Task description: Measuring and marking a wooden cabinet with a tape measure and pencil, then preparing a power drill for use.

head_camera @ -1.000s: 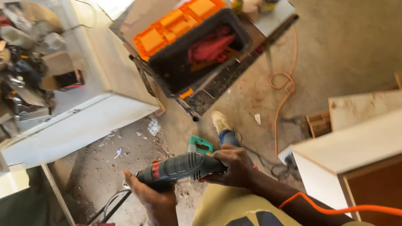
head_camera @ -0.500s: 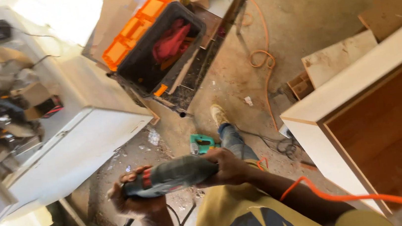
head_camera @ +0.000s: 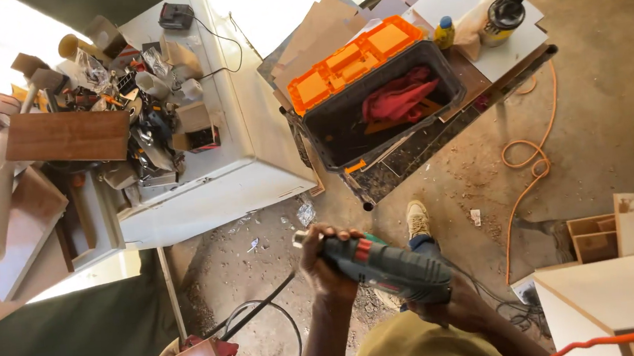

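Left hand: the left hand [head_camera: 328,267] is wrapped around the front end of the power drill [head_camera: 381,264], fingers curled tight about the nose near the chuck
Right hand: the right hand [head_camera: 450,309] grips the rear handle of the same tool from below, fingers closed on it; whether one rests on the trigger cannot be told
Drill: dark green body with a red band, held near, low in the middle of the view, above the dusty floor [head_camera: 622,91], tip pointing left and slightly far; its tip touches no workpiece
Toolbox: an open black toolbox [head_camera: 372,105] with an orange lid sits far, right of centre, a red cloth [head_camera: 396,97] inside
Cabinet: a white cabinet [head_camera: 249,130] far left carries a heap of clutter, with brown boards beside it
Cord: an orange cord [head_camera: 528,171] loops across the floor at right
Shoe: a light shoe [head_camera: 416,218] stands just beyond the drill
Progress: as judged, the tool is in hand and carried; no drilling has begun, and no piece to work on is lined up
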